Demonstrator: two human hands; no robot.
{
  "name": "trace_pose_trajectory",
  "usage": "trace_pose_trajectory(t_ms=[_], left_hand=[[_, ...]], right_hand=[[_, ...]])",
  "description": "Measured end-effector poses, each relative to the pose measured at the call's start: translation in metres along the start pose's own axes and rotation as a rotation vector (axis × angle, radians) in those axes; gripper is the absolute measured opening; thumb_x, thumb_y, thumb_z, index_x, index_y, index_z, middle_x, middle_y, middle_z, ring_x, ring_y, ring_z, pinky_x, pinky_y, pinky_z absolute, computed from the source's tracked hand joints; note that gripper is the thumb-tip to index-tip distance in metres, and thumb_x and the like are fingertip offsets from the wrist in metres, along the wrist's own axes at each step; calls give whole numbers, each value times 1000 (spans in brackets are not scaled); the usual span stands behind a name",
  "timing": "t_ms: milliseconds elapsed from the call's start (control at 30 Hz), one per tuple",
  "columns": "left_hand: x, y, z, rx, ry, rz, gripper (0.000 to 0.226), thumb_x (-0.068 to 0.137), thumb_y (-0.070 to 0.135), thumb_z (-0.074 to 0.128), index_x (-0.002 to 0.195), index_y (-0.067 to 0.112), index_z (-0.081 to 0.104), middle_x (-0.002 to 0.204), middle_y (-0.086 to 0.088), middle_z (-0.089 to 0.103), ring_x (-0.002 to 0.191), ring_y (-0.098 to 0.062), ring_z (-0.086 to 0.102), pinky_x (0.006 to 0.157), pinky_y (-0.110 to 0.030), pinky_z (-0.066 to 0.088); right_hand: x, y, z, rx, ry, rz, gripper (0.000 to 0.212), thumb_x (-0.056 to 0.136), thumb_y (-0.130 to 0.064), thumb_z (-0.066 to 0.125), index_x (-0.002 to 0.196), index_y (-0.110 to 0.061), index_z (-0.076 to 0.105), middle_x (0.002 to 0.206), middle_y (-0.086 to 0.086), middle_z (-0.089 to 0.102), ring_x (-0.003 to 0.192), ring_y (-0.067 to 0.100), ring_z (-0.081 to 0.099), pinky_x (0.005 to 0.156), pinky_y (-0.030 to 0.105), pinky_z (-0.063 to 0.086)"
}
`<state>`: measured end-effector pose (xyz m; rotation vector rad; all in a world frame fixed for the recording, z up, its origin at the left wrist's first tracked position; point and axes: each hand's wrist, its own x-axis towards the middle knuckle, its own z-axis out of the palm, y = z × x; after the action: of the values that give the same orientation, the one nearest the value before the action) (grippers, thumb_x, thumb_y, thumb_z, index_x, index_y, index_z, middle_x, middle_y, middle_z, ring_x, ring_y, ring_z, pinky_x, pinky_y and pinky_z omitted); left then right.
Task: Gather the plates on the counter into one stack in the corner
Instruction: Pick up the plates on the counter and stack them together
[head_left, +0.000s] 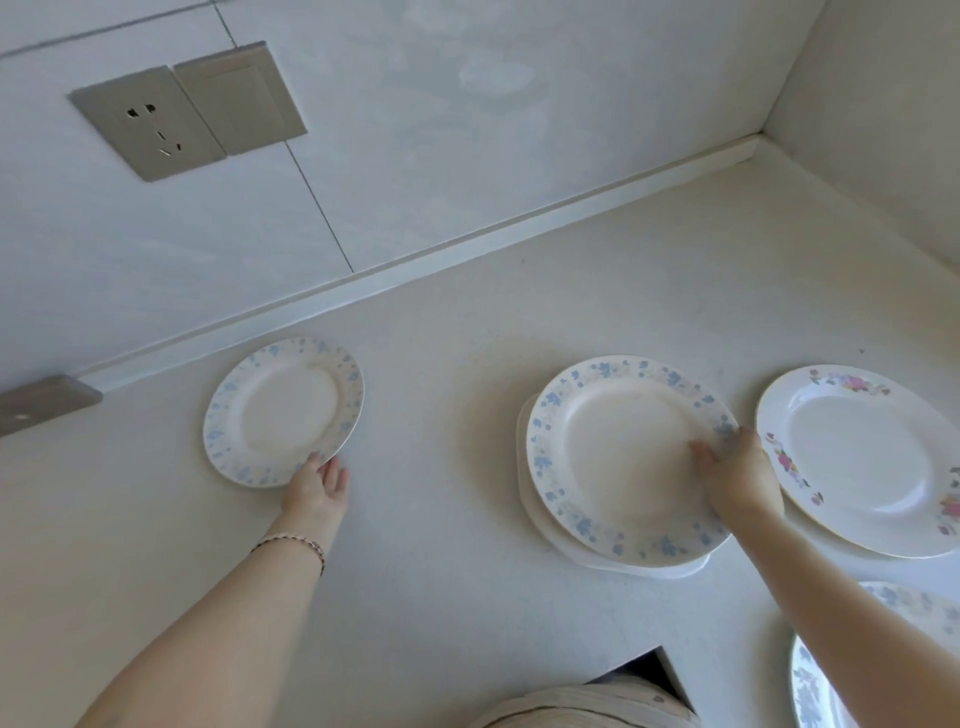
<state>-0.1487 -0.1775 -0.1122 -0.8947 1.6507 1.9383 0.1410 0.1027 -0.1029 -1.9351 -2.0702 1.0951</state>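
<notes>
A small blue-flowered plate (283, 410) lies on the pale counter (441, 519) at the left near the wall. My left hand (317, 488) touches its near rim, fingers spread, without a clear grip. A larger blue-flowered plate (618, 457) sits in the middle on top of a plain white plate (535, 509). My right hand (737, 475) pinches the right rim of the blue one, thumb on top. A pink-flowered plate (857, 457) lies to the right, with another rim showing beneath it. Another blue-patterned plate (815, 686) is at the bottom right, partly hidden by my right arm.
The counter's corner (758, 150) lies at the upper right, where the back wall and side wall meet, with bare counter in front of it. A wall socket and switch (182, 114) are on the back wall. A dark notch (649, 670) cuts the counter's near edge.
</notes>
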Motion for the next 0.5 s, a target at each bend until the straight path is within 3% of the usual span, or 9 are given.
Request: trace_pose_trajectory(t_ms=[33,133,267,333,367,400,433,467,500], left_hand=[[2,0,0,19,-8,5,23,99,16,38,115,13,55,119,0,54,120,-12,53,103,-26,38],[6,-4,7,14,9,-17,23,99,21,38,80,17,49,104,5,53,96,-6,58,96,-21,39],[15,-3,9,-83,41,-31,20,96,10,35,87,17,51,99,7,51,105,-3,51,95,-14,39],[18,-1,18,-349,-24,-180,21,78,16,63,70,18,43,82,0,47,128,4,24,83,6,19],[20,0,22,-375,-62,-265,30,66,29,67,65,19,39,77,-3,43,135,-3,9,64,3,10],[19,0,21,-334,-62,-257,31,66,29,68,65,19,39,76,-3,43,135,0,12,67,-30,-24],[20,2,20,-348,-122,-272,26,76,14,66,68,19,42,78,1,46,120,13,31,65,-22,38],[16,1,18,-291,-112,-137,23,88,4,54,72,18,44,80,5,48,95,13,45,60,-21,43],[16,0,19,-300,-72,-148,25,94,2,44,74,17,46,81,7,48,78,6,47,58,-18,46]], right_hand=[[-1,0,0,-3,5,-2,53,90,-31,52,132,-3,35,133,24,48,119,41,48,93,47,42],[-5,-2,0,-2,9,-2,54,91,-31,51,134,-3,33,135,23,46,121,41,46,94,48,41],[-6,-2,-1,1,4,6,51,92,-32,49,133,-5,33,134,21,46,119,40,48,90,46,42],[-6,-2,0,1,6,5,51,92,-32,49,132,-5,34,134,21,47,118,40,49,89,45,42],[-6,-2,0,3,6,5,51,92,-32,49,132,-6,34,134,20,47,118,40,49,89,45,42],[-6,-2,0,8,8,5,51,92,-33,49,133,-6,34,134,20,47,119,39,49,89,44,42],[-5,-2,1,14,10,5,52,92,-33,49,134,-7,33,135,19,46,119,39,48,90,45,42],[-5,-1,2,18,11,3,53,92,-33,49,135,-7,32,136,19,46,120,39,48,91,45,42],[-5,-1,3,19,13,-2,54,92,-33,49,136,-7,31,136,19,45,121,39,47,93,46,41]])
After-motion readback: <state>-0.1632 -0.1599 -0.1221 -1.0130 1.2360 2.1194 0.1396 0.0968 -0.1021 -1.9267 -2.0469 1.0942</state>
